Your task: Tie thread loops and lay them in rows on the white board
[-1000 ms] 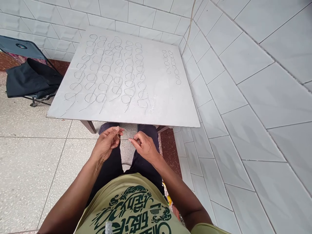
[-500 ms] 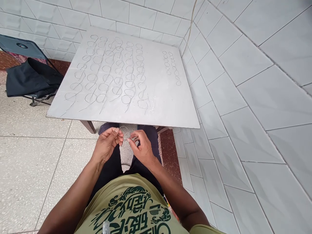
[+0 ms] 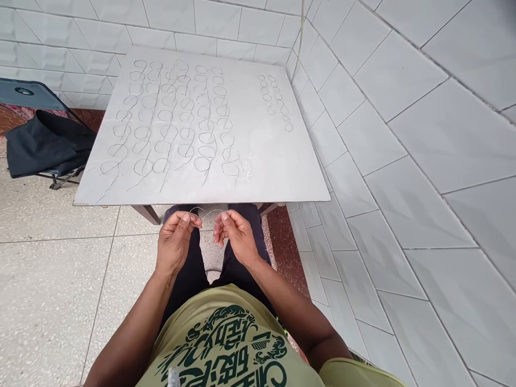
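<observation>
head view, left hand (image 3: 174, 236) and right hand (image 3: 237, 232), pinching thin wire (image 3: 211, 212)

Bright, diffuse light, wall tiles (image 3: 423, 215) softly shaded, stretched edges, dim upper-right corner

The one camera sits on my head, so it looks forward and steeply down from above the near side of the table (image 3: 282, 161), close enough to take in its whole top. My shirt (image 3: 242, 336) is nearest the lens, then my hands (image 3: 238, 236) just before the table; tiled walls (image 3: 403, 129) stand behind it and to its right.
</observation>
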A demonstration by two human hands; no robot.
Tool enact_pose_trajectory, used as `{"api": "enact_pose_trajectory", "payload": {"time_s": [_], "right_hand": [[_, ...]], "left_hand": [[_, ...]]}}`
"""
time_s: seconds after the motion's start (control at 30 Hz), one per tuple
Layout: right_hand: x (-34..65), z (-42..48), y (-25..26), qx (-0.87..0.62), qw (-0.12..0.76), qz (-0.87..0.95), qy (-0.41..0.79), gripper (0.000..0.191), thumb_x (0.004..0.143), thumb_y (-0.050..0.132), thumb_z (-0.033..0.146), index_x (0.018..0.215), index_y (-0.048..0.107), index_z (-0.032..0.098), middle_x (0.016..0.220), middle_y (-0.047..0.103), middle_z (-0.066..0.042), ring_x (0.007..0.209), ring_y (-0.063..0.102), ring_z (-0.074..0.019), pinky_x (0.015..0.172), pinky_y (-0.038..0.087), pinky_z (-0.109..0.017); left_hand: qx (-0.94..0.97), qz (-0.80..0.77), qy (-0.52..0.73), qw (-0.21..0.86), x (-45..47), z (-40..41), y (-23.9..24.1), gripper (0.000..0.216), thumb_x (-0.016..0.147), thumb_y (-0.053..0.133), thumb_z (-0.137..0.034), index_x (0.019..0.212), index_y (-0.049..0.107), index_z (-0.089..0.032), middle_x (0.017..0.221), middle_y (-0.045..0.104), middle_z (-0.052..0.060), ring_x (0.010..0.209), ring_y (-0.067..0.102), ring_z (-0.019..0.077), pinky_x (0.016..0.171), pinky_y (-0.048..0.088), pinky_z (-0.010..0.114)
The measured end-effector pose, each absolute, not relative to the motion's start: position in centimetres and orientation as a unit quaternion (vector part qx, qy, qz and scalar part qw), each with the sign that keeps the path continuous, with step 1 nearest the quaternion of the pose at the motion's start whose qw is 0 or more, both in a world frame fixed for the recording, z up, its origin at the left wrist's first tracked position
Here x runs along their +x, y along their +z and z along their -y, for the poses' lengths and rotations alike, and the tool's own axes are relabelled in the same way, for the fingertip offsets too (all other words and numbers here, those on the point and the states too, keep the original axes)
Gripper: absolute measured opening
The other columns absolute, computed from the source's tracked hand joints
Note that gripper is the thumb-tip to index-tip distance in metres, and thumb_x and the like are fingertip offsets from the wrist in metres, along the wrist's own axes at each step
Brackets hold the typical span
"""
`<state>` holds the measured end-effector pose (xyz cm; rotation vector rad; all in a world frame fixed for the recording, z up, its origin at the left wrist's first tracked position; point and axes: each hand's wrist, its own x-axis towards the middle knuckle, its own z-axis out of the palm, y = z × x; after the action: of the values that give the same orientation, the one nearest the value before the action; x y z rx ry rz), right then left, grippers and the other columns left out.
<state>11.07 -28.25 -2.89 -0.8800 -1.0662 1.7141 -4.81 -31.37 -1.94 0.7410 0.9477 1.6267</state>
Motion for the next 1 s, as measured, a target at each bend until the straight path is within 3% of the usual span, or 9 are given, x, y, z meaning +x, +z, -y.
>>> {"api": "enact_pose_trajectory", "payload": {"time_s": [0.3,0.4,0.8,1.0], "right_hand": [[11.3,28.1,-2.3,-0.275,0.423,0.397,0.767,0.04,0.1,0.056,0.051,0.116,0.068,0.017,0.066,0.061,0.002,0.048,0.056,-0.0102,0.044,0.043,-0.023],[11.4,28.3,-2.3,-0.269,0.414,0.401,0.772,0.041,0.1,0.055,0.052,0.118,0.066,0.017,0.063,0.06,0.003,0.046,0.056,-0.0109,0.044,0.044,-0.024],[11.2,28.3,-3.1,-0.253,0.407,0.419,0.771,0.037,0.101,0.051,0.055,0.096,0.057,0.018,0.055,0.06,0.004,0.044,0.058,-0.0131,0.044,0.042,-0.023],[11.4,28.5,-3.1,-0.256,0.416,0.403,0.774,0.039,0.101,0.05,0.056,0.101,0.058,0.018,0.059,0.063,0.002,0.047,0.062,-0.0139,0.044,0.043,-0.023]], "left_hand": [[0.257,-0.42,0.642,0.588,-4.7,31.4,-1.7,0.018,0.088,0.076,-0.032,0.082,0.07,-0.016,0.082,0.063,0.004,0.067,0.053,0.0103,0.056,0.041,0.021],[0.241,-0.427,0.629,0.603,-4.4,31.4,-1.8,0.019,0.086,0.078,-0.032,0.081,0.07,-0.015,0.081,0.063,0.004,0.066,0.053,0.0098,0.055,0.041,0.021],[0.237,-0.408,0.609,0.638,-3.5,31.9,-1.5,0.021,0.086,0.077,-0.032,0.079,0.069,-0.014,0.077,0.06,0.002,0.063,0.052,0.0095,0.056,0.045,0.022],[0.233,-0.415,0.594,0.648,-4.1,31.9,-1.4,0.02,0.086,0.077,-0.031,0.079,0.068,-0.015,0.078,0.061,0.003,0.065,0.055,0.011,0.057,0.047,0.023]]}}
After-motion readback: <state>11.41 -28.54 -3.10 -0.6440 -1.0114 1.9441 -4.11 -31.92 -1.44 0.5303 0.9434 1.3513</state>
